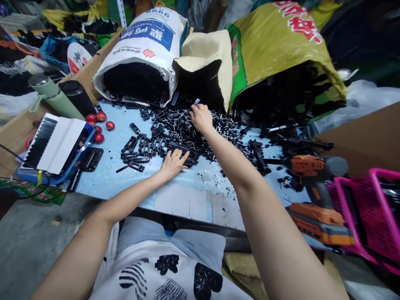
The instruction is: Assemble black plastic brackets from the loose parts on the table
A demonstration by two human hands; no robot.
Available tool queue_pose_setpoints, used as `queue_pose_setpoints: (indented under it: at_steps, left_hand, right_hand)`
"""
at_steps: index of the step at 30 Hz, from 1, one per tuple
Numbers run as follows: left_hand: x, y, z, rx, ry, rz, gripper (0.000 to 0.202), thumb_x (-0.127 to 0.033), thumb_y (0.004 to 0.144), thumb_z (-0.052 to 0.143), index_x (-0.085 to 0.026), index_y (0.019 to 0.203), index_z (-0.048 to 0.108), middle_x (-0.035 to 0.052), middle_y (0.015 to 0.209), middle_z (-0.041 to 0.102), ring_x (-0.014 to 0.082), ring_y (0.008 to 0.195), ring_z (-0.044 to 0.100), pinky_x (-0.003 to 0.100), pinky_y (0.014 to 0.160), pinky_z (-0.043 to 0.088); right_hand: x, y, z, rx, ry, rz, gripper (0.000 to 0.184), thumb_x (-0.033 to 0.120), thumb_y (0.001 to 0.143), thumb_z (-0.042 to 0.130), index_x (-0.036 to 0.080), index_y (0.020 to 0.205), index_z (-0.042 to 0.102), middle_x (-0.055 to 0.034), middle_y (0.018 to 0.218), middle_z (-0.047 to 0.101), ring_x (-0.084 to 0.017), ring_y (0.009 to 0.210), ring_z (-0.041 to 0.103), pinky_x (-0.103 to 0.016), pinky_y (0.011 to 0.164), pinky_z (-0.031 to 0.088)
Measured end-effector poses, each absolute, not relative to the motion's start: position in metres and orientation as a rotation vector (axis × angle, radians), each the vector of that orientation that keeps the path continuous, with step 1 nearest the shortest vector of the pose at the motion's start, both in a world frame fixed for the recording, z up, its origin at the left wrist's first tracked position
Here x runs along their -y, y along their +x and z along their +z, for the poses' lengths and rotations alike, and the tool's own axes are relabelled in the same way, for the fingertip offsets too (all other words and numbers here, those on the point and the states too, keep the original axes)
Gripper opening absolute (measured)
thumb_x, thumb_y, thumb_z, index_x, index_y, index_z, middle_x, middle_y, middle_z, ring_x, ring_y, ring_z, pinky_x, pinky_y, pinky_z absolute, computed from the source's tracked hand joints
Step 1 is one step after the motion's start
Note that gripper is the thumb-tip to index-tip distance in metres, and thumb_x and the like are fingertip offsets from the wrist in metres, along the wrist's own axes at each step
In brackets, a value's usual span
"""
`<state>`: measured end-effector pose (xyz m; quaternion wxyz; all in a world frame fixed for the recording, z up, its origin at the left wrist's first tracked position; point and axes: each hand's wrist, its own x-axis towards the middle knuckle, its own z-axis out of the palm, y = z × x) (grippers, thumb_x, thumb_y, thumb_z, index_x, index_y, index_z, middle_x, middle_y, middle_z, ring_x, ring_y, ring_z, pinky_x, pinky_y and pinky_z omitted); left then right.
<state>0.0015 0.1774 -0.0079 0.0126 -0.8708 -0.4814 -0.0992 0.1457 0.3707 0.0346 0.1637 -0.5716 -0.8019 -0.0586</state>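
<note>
My left hand (175,163) lies with its fingers spread on a row of black plastic strips (181,148) near the front of the table. My right hand (201,117) is farther back, its fingers curled down at the pile of small screws (175,125). What its fingertips hold, if anything, I cannot make out. Just beyond them shows a small shiny strip (196,101). Left of my left hand, black slotted parts (151,145) lie side by side, with loose ones (133,160) around them.
Behind the pile lie a white sack (146,37), a beige paper bag (203,46) and a yellow sack (275,41), mouths facing me. An orange cordless drill (315,200) and pink basket (359,216) stand right. Left are a blue tray (56,177), red fruits (99,127) and a green flask (58,98).
</note>
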Motion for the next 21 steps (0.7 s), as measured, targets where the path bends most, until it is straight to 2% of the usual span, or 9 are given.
queue_pose_setpoints:
  at_steps: [2,5,7,11,14,16,18,21]
  left_hand:
    - [-0.185,-0.011,-0.001,1.555,-2.645,-0.458,0.060,-0.042,0.087,0.053,-0.011,0.136,0.037,0.0182,0.125,0.049,0.0305,0.119,0.042,0.041,0.095,0.034]
    - [-0.215,-0.047,0.009,1.798,-2.472,-0.575,0.052,-0.041,0.089,0.050,-0.009,0.129,0.042,0.0199,0.120,0.053,0.0315,0.112,0.047,0.041,0.088,0.040]
    - [-0.249,-0.080,0.010,2.110,-2.234,-0.597,0.047,-0.039,0.088,0.050,-0.004,0.119,0.048,0.0235,0.113,0.055,0.0342,0.107,0.049,0.043,0.084,0.041]
    - [-0.314,-0.143,0.000,2.664,-1.673,-0.626,0.059,-0.043,0.085,0.054,0.008,0.114,0.045,0.0322,0.112,0.053,0.0381,0.110,0.048,0.049,0.089,0.039]
    - [-0.335,-0.165,-0.006,2.822,-1.639,-0.627,0.055,-0.034,0.085,0.059,0.012,0.109,0.043,0.0343,0.115,0.051,0.0349,0.113,0.046,0.049,0.094,0.035]
    - [-0.336,-0.166,-0.002,2.802,-1.707,-0.682,0.044,-0.024,0.089,0.053,0.014,0.108,0.042,0.0329,0.113,0.052,0.0318,0.113,0.047,0.049,0.094,0.035]
    - [-0.326,-0.157,0.006,2.710,-1.796,-0.766,0.037,-0.020,0.093,0.045,0.012,0.111,0.040,0.0284,0.112,0.054,0.0293,0.112,0.048,0.048,0.094,0.036]
    - [-0.290,-0.129,0.020,2.494,-2.019,-0.871,0.034,-0.022,0.095,0.040,0.002,0.118,0.042,0.0187,0.116,0.055,0.0253,0.112,0.049,0.044,0.097,0.036]
  right_hand:
    - [-0.403,0.154,0.039,2.198,-1.793,-0.184,0.056,0.048,0.095,0.025,0.009,0.129,0.047,-0.0220,0.118,0.050,-0.033,0.108,0.042,-0.043,0.083,0.035]
    - [-0.435,0.154,0.036,2.096,-2.033,-0.152,0.059,0.055,0.092,0.034,0.006,0.121,0.052,-0.0246,0.113,0.052,-0.034,0.107,0.045,-0.048,0.083,0.035]
    - [-0.446,0.152,0.033,2.013,-2.138,-0.126,0.054,0.051,0.089,0.044,0.004,0.114,0.055,-0.0250,0.108,0.055,-0.034,0.105,0.048,-0.048,0.083,0.036]
    - [-0.456,0.171,0.034,1.793,-2.194,-0.058,0.043,0.034,0.084,0.056,0.000,0.109,0.056,-0.0242,0.102,0.057,-0.032,0.101,0.053,-0.046,0.081,0.041]
    - [-0.449,0.204,0.041,1.613,-2.139,0.081,0.038,0.031,0.074,0.066,0.004,0.099,0.059,-0.0169,0.093,0.059,-0.028,0.096,0.055,-0.046,0.083,0.043]
    - [-0.431,0.226,0.046,1.493,-1.980,0.224,0.032,0.035,0.072,0.067,0.009,0.090,0.059,-0.0089,0.081,0.058,-0.023,0.086,0.057,-0.042,0.080,0.047]
    - [-0.399,0.241,0.046,1.358,-1.774,0.452,0.033,0.044,0.076,0.062,0.013,0.085,0.057,-0.0026,0.070,0.054,-0.017,0.073,0.056,-0.033,0.068,0.050]
    - [-0.324,0.252,0.037,1.271,-1.478,0.842,0.043,0.056,0.073,0.062,0.016,0.089,0.054,0.0011,0.069,0.053,-0.011,0.060,0.055,-0.023,0.052,0.048]
